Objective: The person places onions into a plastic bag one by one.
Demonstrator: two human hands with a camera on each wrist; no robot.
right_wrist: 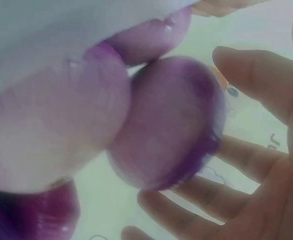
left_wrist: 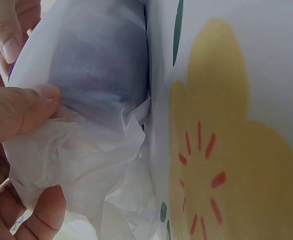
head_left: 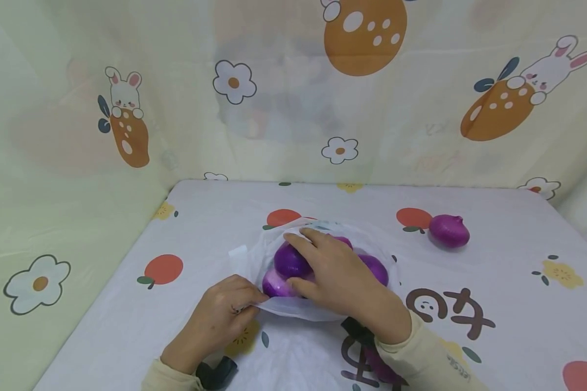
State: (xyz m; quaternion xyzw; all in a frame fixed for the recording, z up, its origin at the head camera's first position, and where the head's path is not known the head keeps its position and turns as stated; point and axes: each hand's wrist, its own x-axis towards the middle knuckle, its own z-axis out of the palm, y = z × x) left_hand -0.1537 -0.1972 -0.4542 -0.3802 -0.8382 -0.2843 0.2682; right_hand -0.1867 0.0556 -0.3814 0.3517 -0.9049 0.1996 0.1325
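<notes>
A thin white plastic bag [head_left: 305, 312] lies spread around several purple onions in the head view. My left hand [head_left: 220, 312] pinches the bag's near left edge between thumb and fingers; in the left wrist view the thumb [left_wrist: 49, 95] presses on the crumpled film. My right hand [head_left: 342, 274] reaches over the pile, its fingers spread along an upper onion [head_left: 289, 262]. In the right wrist view that onion [right_wrist: 171, 120] lies against the fingers, while the thumb [right_wrist: 251, 75] stands apart from it. A paler onion [head_left: 275, 285] sits below, another [head_left: 375, 269] to the right.
A single onion [head_left: 448, 231] lies at the back right of the patterned tablecloth [head_left: 499, 255]. Another onion [head_left: 382, 369] is partly hidden by the right sleeve [head_left: 425, 353]. A printed curtain [head_left: 283, 119] hangs behind the table.
</notes>
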